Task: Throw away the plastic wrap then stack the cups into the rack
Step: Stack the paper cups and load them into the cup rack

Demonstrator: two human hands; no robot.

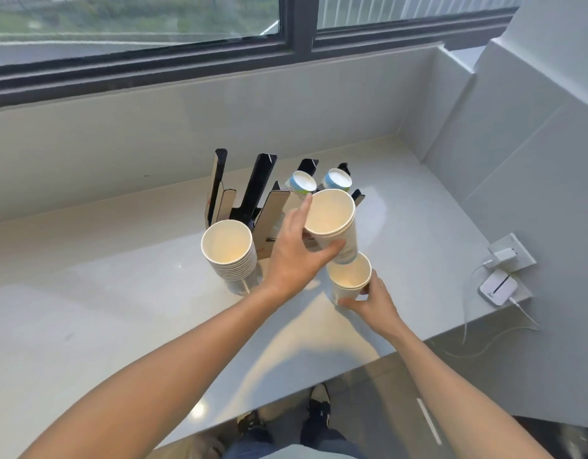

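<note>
The left hand [294, 256] grips a lifted cup stack [334, 223] near its rim, thumb below and fingers curled over the far side; the stack tilts, mouth toward the camera. The right hand [372, 301] wraps thumb and fingers around a lower stack [349, 276] standing on the counter [120, 309], just beneath the lifted one. A third stack [228, 250] stands to the left, in front of the rack [253, 193]. Two cups [319, 182] already sit in the rack's right slots. No plastic wrap is in view.
</note>
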